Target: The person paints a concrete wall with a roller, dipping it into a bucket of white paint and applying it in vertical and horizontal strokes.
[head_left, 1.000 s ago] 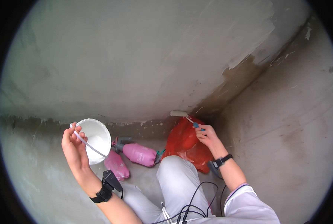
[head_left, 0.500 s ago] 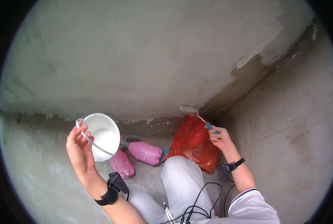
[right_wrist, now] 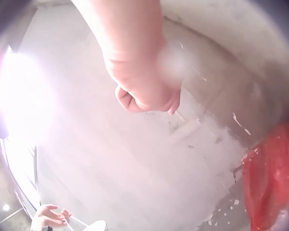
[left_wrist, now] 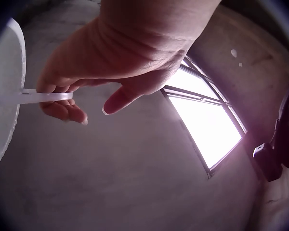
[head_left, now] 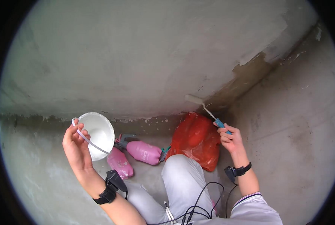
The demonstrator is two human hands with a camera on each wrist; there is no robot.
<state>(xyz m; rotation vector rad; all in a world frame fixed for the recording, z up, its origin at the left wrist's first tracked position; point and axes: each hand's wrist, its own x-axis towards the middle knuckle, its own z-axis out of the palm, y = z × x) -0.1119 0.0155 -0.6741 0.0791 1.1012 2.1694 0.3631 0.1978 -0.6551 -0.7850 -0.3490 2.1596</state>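
Note:
My left hand (head_left: 78,148) holds the thin white handle (head_left: 88,140) of a white bucket (head_left: 104,131), its fingers curled round the strip; the left wrist view shows the handle (left_wrist: 38,97) across the fingers of that hand (left_wrist: 115,62). White paint or a similar coating lies inside the bucket. The blue grip (head_left: 223,126) of a small roller is held in my right hand (head_left: 233,139). Its white roller head (head_left: 194,99) is at the lower part of the wall. In the right wrist view the hand (right_wrist: 147,86) hides the grip, and the pale roller head (right_wrist: 185,130) shows beyond it.
A red plastic bag (head_left: 193,140) lies by the wall's foot near the corner. Two pink spray bottles (head_left: 144,152) (head_left: 120,163) lie between bucket and bag. Black cables (head_left: 192,210) cross my lap. A brown unpainted patch (head_left: 250,75) runs along the corner.
The roller and my right hand have moved right, and the roller head has gone up the wall. My left hand and the bucket shifted right, then back left in view, the handle still held.

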